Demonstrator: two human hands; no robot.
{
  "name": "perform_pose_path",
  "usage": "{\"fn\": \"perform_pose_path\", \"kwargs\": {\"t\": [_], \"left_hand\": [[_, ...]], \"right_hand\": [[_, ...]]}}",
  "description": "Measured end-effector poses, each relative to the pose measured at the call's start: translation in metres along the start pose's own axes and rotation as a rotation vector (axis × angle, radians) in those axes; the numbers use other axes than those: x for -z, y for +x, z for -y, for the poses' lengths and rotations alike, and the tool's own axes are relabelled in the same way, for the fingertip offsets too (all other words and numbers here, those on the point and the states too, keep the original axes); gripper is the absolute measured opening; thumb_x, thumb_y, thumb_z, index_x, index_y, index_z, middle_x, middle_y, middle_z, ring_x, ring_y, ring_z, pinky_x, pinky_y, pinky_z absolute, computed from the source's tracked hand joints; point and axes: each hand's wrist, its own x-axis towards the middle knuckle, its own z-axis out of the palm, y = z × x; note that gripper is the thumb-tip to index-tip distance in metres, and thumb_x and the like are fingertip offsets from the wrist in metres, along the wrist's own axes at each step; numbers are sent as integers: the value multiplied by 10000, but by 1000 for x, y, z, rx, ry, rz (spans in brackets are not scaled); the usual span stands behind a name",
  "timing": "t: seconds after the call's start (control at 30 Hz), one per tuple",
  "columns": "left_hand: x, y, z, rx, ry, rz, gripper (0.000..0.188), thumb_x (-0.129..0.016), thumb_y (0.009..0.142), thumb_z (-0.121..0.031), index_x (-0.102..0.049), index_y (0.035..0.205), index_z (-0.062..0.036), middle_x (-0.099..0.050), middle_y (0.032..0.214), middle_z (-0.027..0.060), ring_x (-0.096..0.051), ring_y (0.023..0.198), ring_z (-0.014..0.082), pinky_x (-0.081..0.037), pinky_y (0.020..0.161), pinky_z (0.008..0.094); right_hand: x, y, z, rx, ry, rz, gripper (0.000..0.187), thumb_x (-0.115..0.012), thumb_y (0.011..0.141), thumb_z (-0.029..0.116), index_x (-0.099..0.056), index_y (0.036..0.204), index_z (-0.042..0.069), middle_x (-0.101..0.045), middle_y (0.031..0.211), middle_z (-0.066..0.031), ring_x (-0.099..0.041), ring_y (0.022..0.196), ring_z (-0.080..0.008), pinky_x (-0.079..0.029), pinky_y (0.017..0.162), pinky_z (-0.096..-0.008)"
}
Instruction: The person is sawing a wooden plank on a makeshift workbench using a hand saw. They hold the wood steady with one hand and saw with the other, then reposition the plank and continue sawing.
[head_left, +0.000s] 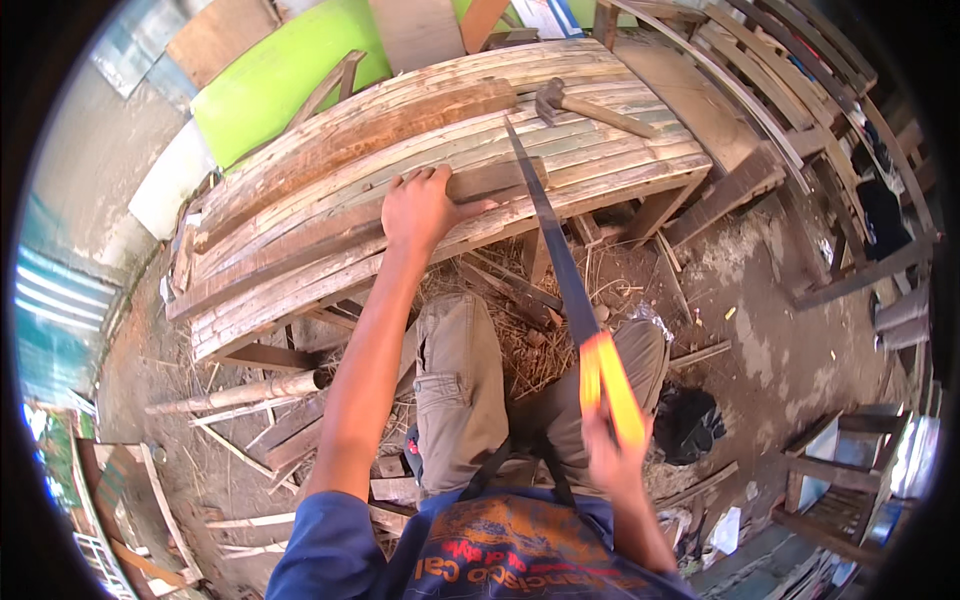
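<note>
Counter (615, 155) is filling upper centre. I'm clamping its lengthwise plank (290, 252) with my left grip (418, 208), right grip (614, 448) clasping the saw (565, 262) across the plank's right end.

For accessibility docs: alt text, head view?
A person's right hand grips an orange-handled handsaw, its blade across one end of a wooden plank. The left hand rests on the plank, atop a slatted bench.

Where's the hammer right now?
In the head view, the hammer lies on the slatted table, toward its right end on the far side, just right of the tip of the saw.
</note>
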Motion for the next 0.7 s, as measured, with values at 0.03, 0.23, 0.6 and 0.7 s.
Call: {"fn": "perform_pose_path", "kwargs": {"t": [0.03,0.23,0.6,0.7], "left_hand": [[0,-6,-1,-38,-3,-135,836,-746,656,-774,-711,1075,-52,-747,900,199,-734,888,321,-491,998,466],[22,14,-14,67,25,152,863,-673,689,-829,-695,1024,-34,-741,829,175,-735,845,323,-490,983,454],[12,2,-2,-31,42,93,959,-641,671,-869,-688,1155,-43,-743,888,212,-736,889,332,-481,1032,470],[16,-2,-12,-53,36,120,982,-614,656,-899,-708,1115,-36,-738,857,205,-738,872,331,-506,980,464]], "right_hand": [[-7,41,-3,25,-118,-8,78,-679,927,56,-675,878,-5,-579,663,43,-527,640,-18,-414,550,-232],[-66,185,19,107,-179,-86,289,-697,919,235,-649,795,-21,-593,618,-35,-526,583,-108,-426,545,-353],[21,-5,54,-38,-171,-16,105,-659,905,59,-662,863,-37,-572,645,7,-535,643,-48,-442,560,-283],[-22,116,9,140,-126,-94,298,-705,913,250,-655,887,-42,-553,650,15,-486,600,-75,-398,532,-316]]}}
